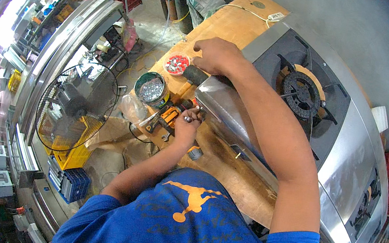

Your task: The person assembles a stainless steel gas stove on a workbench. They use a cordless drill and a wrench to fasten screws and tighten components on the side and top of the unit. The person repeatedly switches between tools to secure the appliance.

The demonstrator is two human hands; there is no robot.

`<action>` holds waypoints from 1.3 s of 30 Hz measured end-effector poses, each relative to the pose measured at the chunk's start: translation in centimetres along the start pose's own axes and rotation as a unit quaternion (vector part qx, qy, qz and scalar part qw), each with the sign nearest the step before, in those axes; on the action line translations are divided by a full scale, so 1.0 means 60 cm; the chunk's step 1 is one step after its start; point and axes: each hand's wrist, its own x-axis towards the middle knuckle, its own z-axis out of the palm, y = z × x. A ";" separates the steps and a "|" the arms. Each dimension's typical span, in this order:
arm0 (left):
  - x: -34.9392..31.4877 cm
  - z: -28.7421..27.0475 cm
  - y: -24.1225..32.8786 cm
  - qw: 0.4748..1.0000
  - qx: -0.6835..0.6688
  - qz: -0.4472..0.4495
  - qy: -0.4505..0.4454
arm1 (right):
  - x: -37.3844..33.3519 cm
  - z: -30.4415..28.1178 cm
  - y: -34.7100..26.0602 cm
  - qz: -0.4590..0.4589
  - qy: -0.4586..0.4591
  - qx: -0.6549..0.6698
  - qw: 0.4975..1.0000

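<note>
My left hand (187,126) is closed, with a small silver metal part (188,119) showing at its fingers. It is beside the near-left corner of a stainless-steel gas stove (226,107), just right of an orange-and-black power tool (171,114) lying on the wooden bench. My right hand (218,57) reaches over the stove's left end, with thumb and forefinger apart and nothing visible between them. Below its fingers is a dark cylinder (194,75). Left of that, a small round tub (177,64) holds red and silver pieces. A dark-rimmed bucket (151,89) contains shiny metal bits.
The wooden bench (240,17) runs under the stove. A black burner grate (302,94) sits on the stove top. A wrench (166,137) and an orange-and-grey object (195,152) lie nearby. A wire-caged fan (77,101) and yellow crate (73,147) stand at left.
</note>
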 end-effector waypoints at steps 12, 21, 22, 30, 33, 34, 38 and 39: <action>0.032 -0.029 -0.020 0.942 0.326 0.043 -0.061 | 0.000 0.001 0.003 -0.008 0.012 0.012 1.000; 0.032 -0.028 0.018 0.961 0.264 -0.056 -0.059 | 0.003 0.002 0.004 -0.002 -0.007 0.004 1.000; 0.033 -0.029 0.017 0.962 0.260 -0.060 -0.060 | 0.003 0.003 0.005 -0.003 -0.004 0.006 1.000; 0.078 -0.045 -0.005 0.984 0.128 -0.122 -0.036 | 0.000 -0.001 0.003 -0.002 -0.005 0.007 1.000; 0.063 -0.040 0.001 0.951 0.306 0.010 -0.042 | -0.002 -0.004 -0.002 0.003 -0.007 0.010 1.000; 0.051 -0.036 0.004 0.949 0.311 -0.002 -0.059 | -0.002 -0.004 -0.003 0.009 -0.012 0.011 1.000; -0.009 -0.016 -0.003 0.910 0.387 0.119 -0.084 | -0.002 -0.001 -0.003 0.009 0.003 0.005 1.000; -0.019 -0.014 -0.008 0.883 0.414 0.201 -0.091 | -0.001 0.001 -0.002 0.007 0.002 0.002 1.000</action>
